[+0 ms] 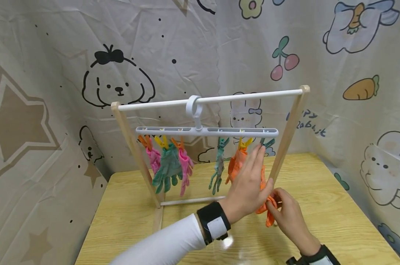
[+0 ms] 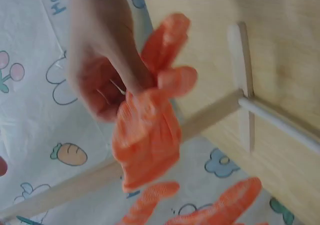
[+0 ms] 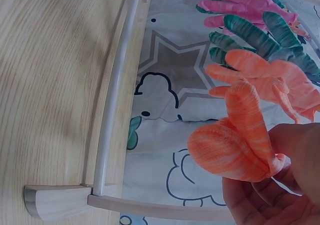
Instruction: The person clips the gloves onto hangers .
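Observation:
An orange knit glove (image 1: 270,215) is held by my right hand (image 1: 288,215), its thumb and fingers pinching the bunched fabric low beside the rack's right post. The right wrist view shows that glove (image 3: 235,140) with its fingers folded over. My left hand (image 1: 247,184) is raised in front of the hanger, fingers straight, their tips near a dark green clip (image 1: 268,142) at the hanger's right end. Whether they touch it, I cannot tell. Behind the left hand, another orange glove (image 1: 237,163) hangs from a yellow clip (image 1: 244,142), partly hidden.
The white clip hanger (image 1: 206,131) hangs from the rack's top bar (image 1: 246,97). Pink gloves (image 1: 185,165) and green gloves (image 1: 168,167) dangle from its other clips. Wooden posts (image 1: 287,136) stand on the wood-grain table (image 1: 319,191). A patterned curtain (image 1: 186,48) surrounds it.

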Demonstrator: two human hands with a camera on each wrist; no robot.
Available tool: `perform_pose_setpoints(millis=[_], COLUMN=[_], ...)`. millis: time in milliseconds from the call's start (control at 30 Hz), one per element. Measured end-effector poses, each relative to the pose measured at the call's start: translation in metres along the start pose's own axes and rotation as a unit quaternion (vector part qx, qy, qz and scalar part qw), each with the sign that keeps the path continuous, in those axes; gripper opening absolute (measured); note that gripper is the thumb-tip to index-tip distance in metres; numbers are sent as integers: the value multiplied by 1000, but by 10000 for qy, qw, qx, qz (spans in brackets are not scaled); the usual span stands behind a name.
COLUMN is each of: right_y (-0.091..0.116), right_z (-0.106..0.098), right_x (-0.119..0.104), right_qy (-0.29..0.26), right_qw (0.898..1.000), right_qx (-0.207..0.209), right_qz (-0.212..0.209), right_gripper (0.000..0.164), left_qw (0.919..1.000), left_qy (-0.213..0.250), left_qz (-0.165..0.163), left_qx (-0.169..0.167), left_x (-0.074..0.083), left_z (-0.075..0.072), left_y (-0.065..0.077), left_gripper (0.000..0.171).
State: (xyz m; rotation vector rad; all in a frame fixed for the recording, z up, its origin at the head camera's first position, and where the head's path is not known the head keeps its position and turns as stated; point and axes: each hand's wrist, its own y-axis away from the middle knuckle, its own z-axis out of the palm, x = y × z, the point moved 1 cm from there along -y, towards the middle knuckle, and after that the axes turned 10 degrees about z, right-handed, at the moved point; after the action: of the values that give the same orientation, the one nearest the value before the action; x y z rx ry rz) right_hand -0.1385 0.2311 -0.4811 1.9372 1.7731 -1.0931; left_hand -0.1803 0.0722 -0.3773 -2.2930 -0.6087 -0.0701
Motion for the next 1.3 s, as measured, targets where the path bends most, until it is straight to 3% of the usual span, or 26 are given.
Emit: perform_pose_setpoints(millis=[100, 200, 333, 533, 700, 867, 1133, 1300], right_y=[0, 1, 1, 0, 0, 0, 2, 3], right_z=[1, 1, 2, 1, -3, -5, -4, -3], right_x=[0, 0, 0, -1, -2, -3, -3, -4], right_qy=[-31, -43, -55, -40, 22, -62, -172, -219], right_qw=[9998, 9997, 9996, 10000, 9995, 9996, 9993, 9983], right_qx=[73, 94, 111, -85, -147, -21, 326, 529], right_qz=[-173, -240, -253, 24, 277, 257, 47, -103], right_gripper=[21, 23, 25, 20, 17, 17, 19, 20], left_qw=[9993, 9958, 9827, 9588, 9502, 9528, 9682, 9698], left_qy=[74, 489, 1309, 2049, 2168, 1935, 1075, 994], left_qz=[-331, -714, -1260, -1965, -2223, -2284, -2123, -2059], left_qx=[-174, -313, -367, 5, 260, 512, 770, 845], left_x=[5, 7, 7, 1, -3, -9, -16, -18], left_z=[2, 3, 5, 7, 5, 2, 1, 1], left_y=[0, -2, -10, -24, -31, -38, -41, -44], left_gripper=[87, 92, 95, 94, 83, 63, 42, 33])
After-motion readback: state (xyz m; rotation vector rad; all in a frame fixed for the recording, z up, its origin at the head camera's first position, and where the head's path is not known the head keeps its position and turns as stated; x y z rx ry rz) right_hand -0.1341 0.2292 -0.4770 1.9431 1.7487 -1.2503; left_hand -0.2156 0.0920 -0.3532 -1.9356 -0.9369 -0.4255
